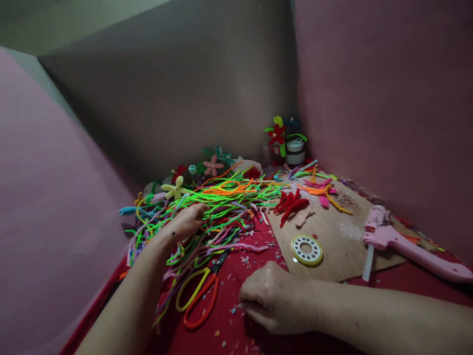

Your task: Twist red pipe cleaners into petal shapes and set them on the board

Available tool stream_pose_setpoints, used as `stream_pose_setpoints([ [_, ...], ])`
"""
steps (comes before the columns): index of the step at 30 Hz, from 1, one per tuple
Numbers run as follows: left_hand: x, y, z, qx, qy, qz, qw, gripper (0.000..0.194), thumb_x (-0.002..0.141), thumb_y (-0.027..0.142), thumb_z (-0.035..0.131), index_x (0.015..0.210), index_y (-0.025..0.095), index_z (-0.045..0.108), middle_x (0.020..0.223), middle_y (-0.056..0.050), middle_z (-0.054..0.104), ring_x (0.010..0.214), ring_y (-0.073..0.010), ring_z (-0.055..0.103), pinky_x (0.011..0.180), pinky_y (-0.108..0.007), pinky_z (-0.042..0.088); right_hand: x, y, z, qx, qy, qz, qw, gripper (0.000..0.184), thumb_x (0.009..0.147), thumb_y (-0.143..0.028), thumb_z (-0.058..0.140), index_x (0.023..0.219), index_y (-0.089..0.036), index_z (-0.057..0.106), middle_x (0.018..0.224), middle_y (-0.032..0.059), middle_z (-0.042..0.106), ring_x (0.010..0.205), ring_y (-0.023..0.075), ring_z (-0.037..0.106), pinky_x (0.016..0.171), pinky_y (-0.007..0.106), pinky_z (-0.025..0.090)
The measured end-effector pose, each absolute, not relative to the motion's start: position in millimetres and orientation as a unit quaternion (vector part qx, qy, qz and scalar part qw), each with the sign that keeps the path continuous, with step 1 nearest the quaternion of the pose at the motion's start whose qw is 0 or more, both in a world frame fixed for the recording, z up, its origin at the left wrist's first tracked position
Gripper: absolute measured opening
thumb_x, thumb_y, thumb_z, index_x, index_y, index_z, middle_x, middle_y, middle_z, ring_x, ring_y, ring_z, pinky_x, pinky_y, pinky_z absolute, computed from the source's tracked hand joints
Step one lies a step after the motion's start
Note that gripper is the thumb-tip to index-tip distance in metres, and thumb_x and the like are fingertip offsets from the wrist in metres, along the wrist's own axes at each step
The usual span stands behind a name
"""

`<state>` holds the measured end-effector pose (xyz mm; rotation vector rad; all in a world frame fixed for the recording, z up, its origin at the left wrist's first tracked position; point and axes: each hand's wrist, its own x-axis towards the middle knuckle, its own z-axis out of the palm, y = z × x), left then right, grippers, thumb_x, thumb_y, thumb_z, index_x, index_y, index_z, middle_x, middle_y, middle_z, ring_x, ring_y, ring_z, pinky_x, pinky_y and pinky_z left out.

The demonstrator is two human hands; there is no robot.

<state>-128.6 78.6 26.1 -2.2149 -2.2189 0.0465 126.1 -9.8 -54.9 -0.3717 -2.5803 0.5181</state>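
Observation:
My left hand (185, 223) reaches into a big pile of coloured pipe cleaners (221, 197); its fingers are buried among the green and pink strands, so their grip is hidden. My right hand (271, 301) rests near the front on the red cloth (236, 276), fingers curled under in a loose fist; whether they hold anything is hidden. Between the two hands lie scissors (201, 293) with red and yellow loop handles.
A wooden board (332, 241) carries a tape roll (307, 249), red pipe-cleaner pieces (291, 203) and a pink glue gun (402, 244). Finished pipe-cleaner flowers (212, 165) lie behind the pile. A small jar (295, 151) with flowers stands in the corner. Pink walls close in left and right.

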Motion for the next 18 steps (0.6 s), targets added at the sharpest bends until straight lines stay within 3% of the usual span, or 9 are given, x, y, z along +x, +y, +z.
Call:
stream_pose_setpoints([
  [4, -133.0, 99.2, 29.0, -0.662, -0.748, -0.012, 0.049, 0.044, 0.072, 0.013, 0.040, 0.109, 0.018, 0.063, 0.097, -0.008, 0.070, 0.088, -0.0207, 0.063, 0.074, -0.026, 0.046, 125.5, -9.2, -58.3, -0.128, -0.941, 0.190, 0.250, 0.012, 0.076, -0.017, 0.048, 0.067, -0.015, 0.055, 0.063, 0.0011, 0.064, 0.056, 0.0091, 0.055, 0.049, 0.023, 0.028],
  [12, -141.8, 118.0, 16.8, -0.640, -0.753, -0.098, 0.115, 0.035, 0.071, 0.022, 0.047, 0.097, 0.020, 0.070, 0.086, -0.011, 0.070, 0.084, -0.0271, 0.063, 0.074, -0.033, 0.045, 125.0, -8.5, -57.4, -0.128, -0.940, 0.190, 0.252, 0.013, 0.077, -0.018, 0.048, 0.069, -0.014, 0.057, 0.064, 0.0018, 0.064, 0.057, 0.0098, 0.056, 0.048, 0.024, 0.028],
  [18, -150.0, 114.4, 19.6, -0.663, -0.719, -0.189, 0.093, 0.024, 0.069, 0.033, 0.054, 0.077, 0.018, 0.072, 0.076, -0.006, 0.067, 0.073, -0.0199, 0.061, 0.070, -0.028, 0.046, 124.5, -7.8, -58.7, -0.122, -0.945, 0.186, 0.239, 0.011, 0.076, -0.017, 0.049, 0.069, -0.014, 0.057, 0.064, 0.0023, 0.064, 0.057, 0.0101, 0.057, 0.048, 0.025, 0.028],
])
